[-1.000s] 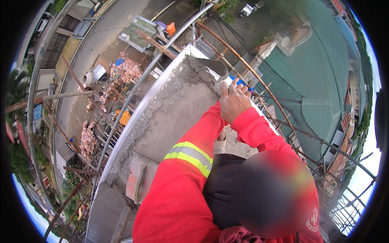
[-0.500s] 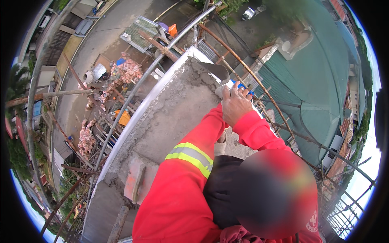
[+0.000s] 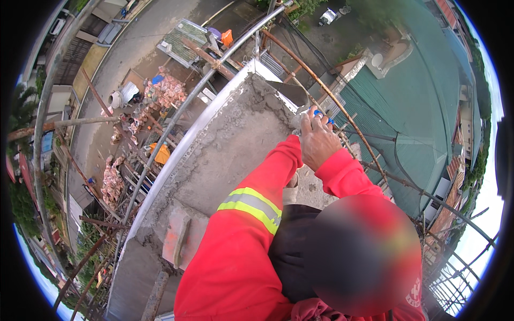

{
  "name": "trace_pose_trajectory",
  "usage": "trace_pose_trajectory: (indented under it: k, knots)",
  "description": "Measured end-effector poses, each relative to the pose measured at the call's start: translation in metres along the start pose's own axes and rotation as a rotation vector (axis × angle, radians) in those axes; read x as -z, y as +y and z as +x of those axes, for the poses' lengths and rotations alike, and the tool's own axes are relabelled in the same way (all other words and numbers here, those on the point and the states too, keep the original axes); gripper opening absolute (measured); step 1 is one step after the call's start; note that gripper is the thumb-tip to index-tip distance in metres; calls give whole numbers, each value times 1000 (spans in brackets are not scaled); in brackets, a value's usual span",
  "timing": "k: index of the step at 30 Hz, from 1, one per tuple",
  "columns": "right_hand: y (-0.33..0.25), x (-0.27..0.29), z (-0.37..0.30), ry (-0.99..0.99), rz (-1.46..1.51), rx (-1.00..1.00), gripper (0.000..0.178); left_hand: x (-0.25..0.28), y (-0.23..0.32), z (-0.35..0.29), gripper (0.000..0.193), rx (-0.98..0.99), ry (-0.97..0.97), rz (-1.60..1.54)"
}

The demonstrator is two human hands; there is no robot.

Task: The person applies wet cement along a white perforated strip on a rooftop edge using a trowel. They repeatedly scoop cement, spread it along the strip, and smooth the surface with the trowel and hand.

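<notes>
My right hand [image 3: 320, 140] is closed around a blue handle [image 3: 319, 114] at the far right corner of a concrete ledge. Beside its fingertips a dark grey trowel blade [image 3: 289, 93] lies over the corner; the join between blade and handle is hidden. My left arm [image 3: 251, 198], in a red sleeve with a reflective band, reaches to the same spot. Its cuff ends beside my right hand, and the left hand's fingers are hidden there. Wet grey mortar [image 3: 262, 95] is spread rough along the ledge's far end, below the blade.
A wooden float [image 3: 183, 238] rests on the ledge [image 3: 235, 139] left of my arm. The ledge's white edge [image 3: 176, 163] drops toward a street far below. Metal scaffold pipes [image 3: 184, 104] and brown poles [image 3: 321, 80] surround it. Green netting or roofing [image 3: 407, 117] spreads at right.
My right hand has shifted slightly right along with the blue handle, its fingers turning more over it. The trowel blade has moved a little to the right. My left cuff follows slightly.
</notes>
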State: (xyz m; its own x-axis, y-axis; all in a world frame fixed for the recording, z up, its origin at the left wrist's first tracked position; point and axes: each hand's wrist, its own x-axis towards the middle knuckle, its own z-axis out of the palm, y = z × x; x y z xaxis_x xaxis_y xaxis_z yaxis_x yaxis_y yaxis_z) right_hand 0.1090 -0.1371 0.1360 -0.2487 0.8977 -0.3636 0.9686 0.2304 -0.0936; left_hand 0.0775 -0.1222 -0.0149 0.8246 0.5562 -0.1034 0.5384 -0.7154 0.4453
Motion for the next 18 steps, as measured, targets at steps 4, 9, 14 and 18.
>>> trace_pose_trajectory:
  k: [4, 9, 14, 18]
  knots:
    - [-3, 4, 0, -15, -28, 12, 49, 2, 0, 0, 60, 3, 5, 2]
    - [3, 16, 4, 6, -78, 46, 46, 4, 1, 6, 60, 18, 20, -7]
    - [72, 71, -21, 86, 545, 109, 39, 8, 1, 15, 61, 59, 24, -45]
    - [152, 107, -72, -230, 460, -166, 36, 21, -12, 14, 56, 55, 44, -34]
